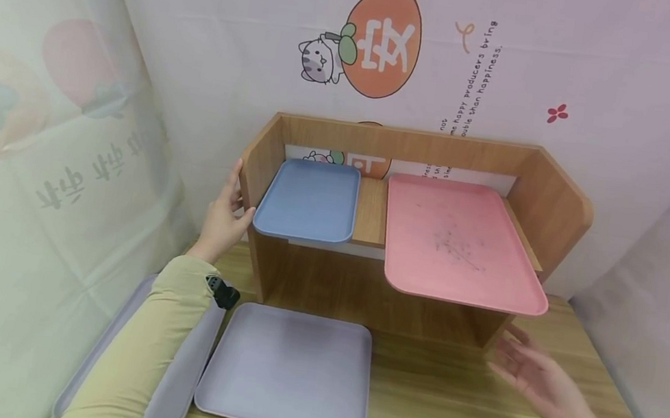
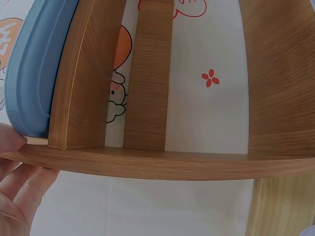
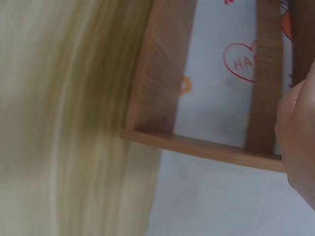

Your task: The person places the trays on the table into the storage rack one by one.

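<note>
A two-tier wooden shelf (image 1: pixel 416 146) stands against the back cloth. My left hand (image 1: pixel 223 222) holds the edge of its left side panel, thumb at the front and fingers along the outer face. Close by that thumb lies a blue tray (image 1: pixel 310 200) on the upper board; the left wrist view shows the tray's rim (image 2: pixel 30 93) edge-on. On the right half of the same board a larger pink tray (image 1: pixel 462 241), with dark scuff marks, juts out past the front. My right hand (image 1: pixel 538 385), blurred, is beside the shelf's lower right corner with fingers loosely extended and nothing in them.
A pale lilac tray (image 1: pixel 291 373) lies on the wooden tabletop (image 1: pixel 443 407) in front of the shelf. Another lilac tray (image 1: pixel 182 378) is partly hidden under my left forearm. Printed cloth (image 1: pixel 218 37) hangs at the back and both sides.
</note>
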A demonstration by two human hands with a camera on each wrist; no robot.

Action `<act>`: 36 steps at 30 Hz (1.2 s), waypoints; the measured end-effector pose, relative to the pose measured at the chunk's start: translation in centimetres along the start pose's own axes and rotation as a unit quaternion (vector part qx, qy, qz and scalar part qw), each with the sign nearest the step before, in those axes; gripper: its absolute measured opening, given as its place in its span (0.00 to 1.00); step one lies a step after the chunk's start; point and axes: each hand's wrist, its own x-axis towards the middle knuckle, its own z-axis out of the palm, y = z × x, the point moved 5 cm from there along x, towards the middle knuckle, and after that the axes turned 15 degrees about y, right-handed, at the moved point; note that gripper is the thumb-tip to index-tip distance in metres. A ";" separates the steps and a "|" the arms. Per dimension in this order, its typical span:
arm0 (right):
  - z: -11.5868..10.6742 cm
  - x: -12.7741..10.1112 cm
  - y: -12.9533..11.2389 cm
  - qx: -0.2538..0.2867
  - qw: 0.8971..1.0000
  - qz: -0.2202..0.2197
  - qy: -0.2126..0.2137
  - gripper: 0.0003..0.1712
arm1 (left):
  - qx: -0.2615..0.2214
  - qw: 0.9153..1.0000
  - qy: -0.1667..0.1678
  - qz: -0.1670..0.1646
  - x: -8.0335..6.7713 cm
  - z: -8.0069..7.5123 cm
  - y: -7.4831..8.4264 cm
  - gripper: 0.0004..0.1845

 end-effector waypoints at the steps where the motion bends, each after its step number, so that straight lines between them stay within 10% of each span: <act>1: -0.2 0.1 0.5 0.004 1.000 0.004 -0.001 0.31 | 0.001 1.000 0.001 0.000 0.0 0.0 0.0 0.50; 16: -3.3 1.7 7.7 -0.008 0.995 0.066 0.080 0.20 | 0.001 1.000 -0.002 0.000 -0.1 0.0 0.0 0.50; 28: -4.8 4.1 14.2 -0.129 0.980 0.088 0.127 0.17 | -0.008 1.000 -0.004 -0.004 0.0 0.1 -0.2 0.50; 36: -4.3 5.9 17.2 -0.252 0.943 0.096 0.194 0.40 | -0.007 1.000 -0.006 -0.008 0.0 0.1 -0.1 0.50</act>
